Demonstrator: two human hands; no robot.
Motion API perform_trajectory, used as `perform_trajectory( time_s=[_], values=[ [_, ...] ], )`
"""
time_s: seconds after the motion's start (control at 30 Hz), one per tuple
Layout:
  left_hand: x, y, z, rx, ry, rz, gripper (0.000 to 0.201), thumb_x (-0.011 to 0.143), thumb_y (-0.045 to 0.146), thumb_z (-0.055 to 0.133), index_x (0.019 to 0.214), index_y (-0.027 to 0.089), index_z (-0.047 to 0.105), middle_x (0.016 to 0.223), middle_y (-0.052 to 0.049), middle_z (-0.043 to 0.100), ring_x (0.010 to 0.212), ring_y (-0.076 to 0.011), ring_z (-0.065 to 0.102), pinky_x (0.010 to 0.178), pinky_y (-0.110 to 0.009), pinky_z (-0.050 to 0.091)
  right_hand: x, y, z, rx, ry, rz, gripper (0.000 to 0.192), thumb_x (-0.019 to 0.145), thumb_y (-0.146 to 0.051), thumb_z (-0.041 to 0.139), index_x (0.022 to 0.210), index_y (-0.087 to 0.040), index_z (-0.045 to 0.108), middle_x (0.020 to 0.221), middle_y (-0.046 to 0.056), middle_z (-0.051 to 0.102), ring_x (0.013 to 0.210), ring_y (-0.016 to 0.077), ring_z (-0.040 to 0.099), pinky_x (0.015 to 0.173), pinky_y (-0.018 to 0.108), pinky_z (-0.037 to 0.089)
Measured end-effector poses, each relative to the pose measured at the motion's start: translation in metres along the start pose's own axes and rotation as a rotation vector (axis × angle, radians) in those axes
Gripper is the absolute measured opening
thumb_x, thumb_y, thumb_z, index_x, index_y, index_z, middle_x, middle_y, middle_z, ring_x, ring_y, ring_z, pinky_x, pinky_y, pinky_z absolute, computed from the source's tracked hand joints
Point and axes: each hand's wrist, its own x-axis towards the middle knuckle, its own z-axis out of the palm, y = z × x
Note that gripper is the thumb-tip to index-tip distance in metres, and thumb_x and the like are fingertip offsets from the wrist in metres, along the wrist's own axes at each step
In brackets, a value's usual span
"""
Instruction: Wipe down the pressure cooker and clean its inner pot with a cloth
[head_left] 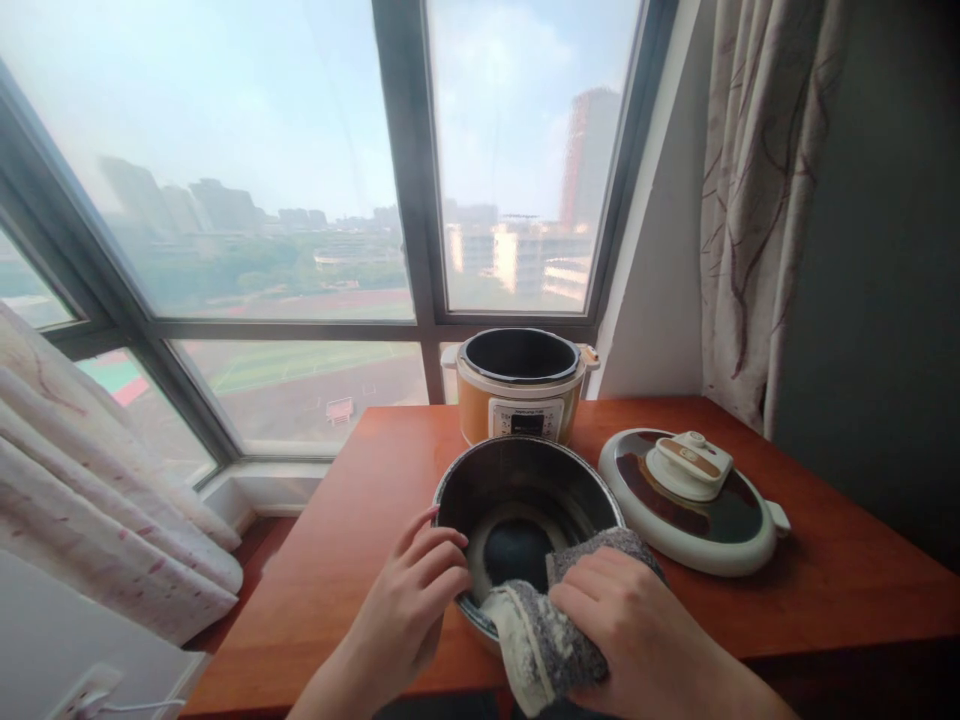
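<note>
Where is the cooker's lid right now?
In the head view, the lid lies flat on the wooden table, on the right side, just right of the inner pot and right-front of the cooker.

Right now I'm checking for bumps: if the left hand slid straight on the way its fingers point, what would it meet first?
The left hand already grips the round dark metal inner pot at its near-left rim; going on, it would probably enter the pot's hollow.

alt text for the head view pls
Two hands work at a metal pot on a wooden table: the left hand grips its rim, the right hand presses a grey cloth over the edge. Behind stand a cooker and its lid, by a window.
</note>
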Motion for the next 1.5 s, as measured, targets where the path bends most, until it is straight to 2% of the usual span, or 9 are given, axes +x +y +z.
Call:
perform_trajectory(
  time_s=[0.17, 0.3, 0.5, 0.63, 0.8, 0.97, 1.2, 1.37, 1.5],
  values=[
    [-0.005, 0.030, 0.010, 0.058, 0.066, -0.037, 0.028, 0.087, 0.007, 0.042, 0.102, 0.020, 0.061, 0.092, -0.005, 0.068, 0.104, -0.0205, 0.063, 0.120, -0.047, 0.031, 0.006, -0.025, 0.016, -0.032, 0.077, 0.077, 0.029, 0.066, -0.040, 0.081, 0.080, -0.022, 0.062, 0.080, 0.001, 0.068, 0.073, 0.0216, 0.056, 0.068, 0.035, 0.028],
    [-0.003, 0.032, 0.012, 0.009, 0.107, -0.030, 0.019, 0.091, 0.011, 0.043, 0.094, 0.020, 0.060, 0.083, -0.004, 0.065, 0.092, -0.0187, 0.065, 0.116, -0.042, 0.040, 0.012, -0.037, 0.028, -0.074, 0.128, 0.051, 0.033, 0.067, -0.045, 0.081, 0.078, -0.021, 0.062, 0.077, 0.003, 0.067, 0.069, 0.0217, 0.055, 0.065, 0.036, 0.027],
    [-0.003, 0.011, 0.007, 0.001, 0.083, -0.029, 0.021, 0.095, 0.010, 0.042, 0.085, 0.020, 0.057, 0.078, -0.003, 0.063, 0.098, -0.0170, 0.065, 0.115, -0.040, 0.044, 0.014, -0.038, 0.030, -0.073, 0.182, 0.018, 0.038, 0.071, -0.053, 0.079, 0.082, -0.021, 0.061, 0.079, 0.003, 0.066, 0.070, 0.0212, 0.054, 0.064, 0.036, 0.026],
    [-0.002, -0.006, 0.001, -0.010, 0.065, -0.002, 0.025, 0.093, 0.004, 0.039, 0.082, 0.020, 0.055, 0.077, -0.001, 0.065, 0.099, -0.0147, 0.065, 0.116, -0.039, 0.043, 0.009, -0.025, 0.015, -0.023, 0.087, 0.010, 0.042, 0.073, -0.059, 0.078, 0.084, -0.022, 0.060, 0.084, 0.001, 0.067, 0.075, 0.0205, 0.056, 0.066, 0.035, 0.027],
    [0.003, -0.037, -0.006, -0.147, 0.036, -0.025, 0.032, 0.093, 0.002, 0.035, 0.073, 0.021, 0.052, 0.074, -0.001, 0.065, 0.097, -0.0143, 0.068, 0.110, -0.037, 0.047, 0.006, 0.004, -0.010, 0.037, -0.045, -0.098, 0.036, 0.075, -0.049, 0.081, 0.087, -0.023, 0.060, 0.090, -0.002, 0.068, 0.085, 0.0200, 0.058, 0.074, 0.034, 0.031],
    [0.005, -0.054, -0.002, -0.197, 0.084, -0.035, 0.032, 0.092, 0.000, 0.037, 0.072, 0.021, 0.050, 0.069, -0.001, 0.063, 0.099, -0.0158, 0.068, 0.107, -0.037, 0.048, 0.008, 0.012, -0.007, 0.044, -0.002, -0.072, 0.030, 0.075, -0.043, 0.079, 0.085, -0.023, 0.059, 0.091, -0.001, 0.067, 0.087, 0.0209, 0.057, 0.076, 0.034, 0.031],
    [-0.002, -0.006, -0.001, -0.006, 0.021, -0.027, 0.029, 0.086, -0.002, 0.041, 0.089, 0.022, 0.058, 0.090, -0.001, 0.071, 0.120, -0.0183, 0.059, 0.119, -0.043, 0.032, 0.012, -0.017, -0.010, 0.061, -0.041, 0.128, 0.027, 0.067, -0.033, 0.081, 0.083, -0.023, 0.062, 0.091, 0.001, 0.068, 0.087, 0.0237, 0.056, 0.076, 0.035, 0.031],
    [0.003, 0.037, 0.013, 0.003, 0.063, -0.075, 0.026, 0.081, 0.002, 0.042, 0.090, 0.020, 0.058, 0.084, -0.001, 0.069, 0.095, -0.0184, 0.066, 0.114, -0.045, 0.036, 0.021, -0.038, -0.006, -0.005, -0.133, 0.186, 0.027, 0.067, -0.031, 0.077, 0.088, -0.019, 0.065, 0.095, 0.007, 0.070, 0.087, 0.0264, 0.057, 0.077, 0.037, 0.032],
    [0.008, 0.042, 0.016, -0.033, 0.062, -0.086, 0.022, 0.082, 0.006, 0.040, 0.087, 0.021, 0.056, 0.082, -0.002, 0.067, 0.083, -0.0182, 0.065, 0.104, -0.044, 0.046, 0.022, -0.039, 0.009, -0.032, -0.090, 0.134, 0.027, 0.068, -0.033, 0.078, 0.086, -0.018, 0.065, 0.091, 0.007, 0.070, 0.082, 0.0249, 0.056, 0.073, 0.036, 0.030]
  ],
)
